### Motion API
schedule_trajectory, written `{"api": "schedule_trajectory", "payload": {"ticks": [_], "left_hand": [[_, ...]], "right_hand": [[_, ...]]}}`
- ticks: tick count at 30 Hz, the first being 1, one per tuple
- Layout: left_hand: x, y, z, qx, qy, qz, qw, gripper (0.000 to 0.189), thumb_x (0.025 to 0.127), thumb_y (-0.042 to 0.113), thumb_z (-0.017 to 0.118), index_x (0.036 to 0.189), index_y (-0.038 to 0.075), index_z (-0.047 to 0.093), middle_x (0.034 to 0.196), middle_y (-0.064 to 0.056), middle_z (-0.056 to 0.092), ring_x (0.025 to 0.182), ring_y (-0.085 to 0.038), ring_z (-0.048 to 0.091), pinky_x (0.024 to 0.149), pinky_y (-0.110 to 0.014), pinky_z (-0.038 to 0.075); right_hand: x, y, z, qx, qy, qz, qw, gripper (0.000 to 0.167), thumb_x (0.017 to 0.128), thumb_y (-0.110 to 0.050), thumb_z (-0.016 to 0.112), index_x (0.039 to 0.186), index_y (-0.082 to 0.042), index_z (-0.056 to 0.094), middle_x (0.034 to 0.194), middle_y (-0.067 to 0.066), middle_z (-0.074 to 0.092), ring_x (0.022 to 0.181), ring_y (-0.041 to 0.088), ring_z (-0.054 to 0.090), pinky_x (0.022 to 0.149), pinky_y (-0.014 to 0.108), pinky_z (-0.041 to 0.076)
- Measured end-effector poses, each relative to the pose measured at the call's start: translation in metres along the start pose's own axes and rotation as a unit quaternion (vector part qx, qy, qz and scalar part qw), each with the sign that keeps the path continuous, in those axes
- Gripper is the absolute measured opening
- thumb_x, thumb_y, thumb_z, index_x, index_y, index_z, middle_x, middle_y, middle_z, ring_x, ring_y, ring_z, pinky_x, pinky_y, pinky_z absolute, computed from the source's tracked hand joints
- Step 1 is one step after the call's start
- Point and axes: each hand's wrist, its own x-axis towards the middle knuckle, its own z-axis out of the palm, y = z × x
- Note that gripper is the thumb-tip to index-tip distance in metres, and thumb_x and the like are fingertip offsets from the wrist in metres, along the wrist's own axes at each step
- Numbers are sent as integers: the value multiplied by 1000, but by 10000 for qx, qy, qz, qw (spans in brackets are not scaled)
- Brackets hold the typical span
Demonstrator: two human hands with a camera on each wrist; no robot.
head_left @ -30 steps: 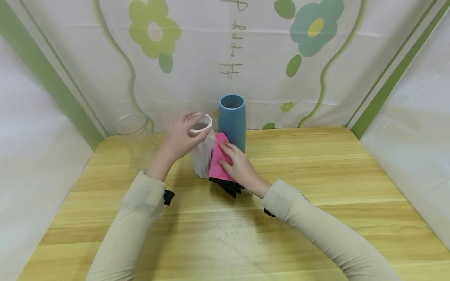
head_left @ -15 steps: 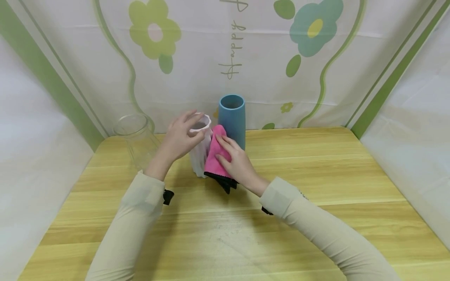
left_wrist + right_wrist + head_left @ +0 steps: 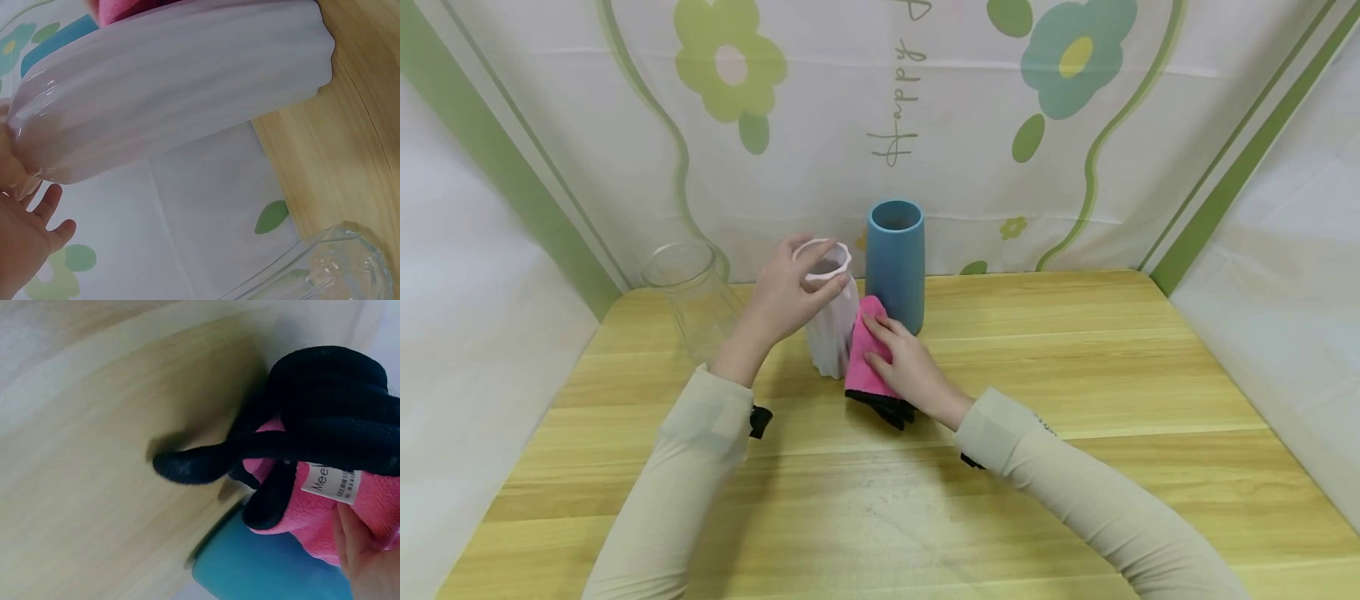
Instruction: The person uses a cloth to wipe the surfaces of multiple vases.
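Observation:
A white fluted vase (image 3: 832, 337) stands upright on the table, and my left hand (image 3: 784, 293) holds it at the top, thumb and fingers spread around the wavy rim. Seen from the left wrist, its ribbed side (image 3: 175, 94) fills the view. My right hand (image 3: 919, 372) grips a folded pink cloth (image 3: 867, 360) against the vase's right side, low on its wall. In the right wrist view the cloth's black edging (image 3: 337, 419) hangs in loose folds near the tabletop, and a white label (image 3: 331, 482) shows on the pink fabric.
Just behind the cloth stands a tall blue vase (image 3: 897, 262). A clear glass vase (image 3: 683, 287) is at the left, partly behind the left forearm. The wooden table (image 3: 880, 517) ends at a flower-printed curtain (image 3: 955, 192) at the back.
My right hand slid the cloth up the white vase's side, then back down to lower than before. The left hand and the vases stayed put.

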Motion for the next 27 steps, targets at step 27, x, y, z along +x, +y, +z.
{"api": "schedule_trajectory", "payload": {"ticks": [27], "left_hand": [[-1,-1,-4,35,-196,-31,9998,54,94,40,56,144,22,45,149,-16,33,135,-41,34,104,-62,35]], "right_hand": [[7,-12,-10,372,749,-515,9952,56,91,-13,63,144,-12,44,145,18,45,134,33,46,106,43,42]]}}
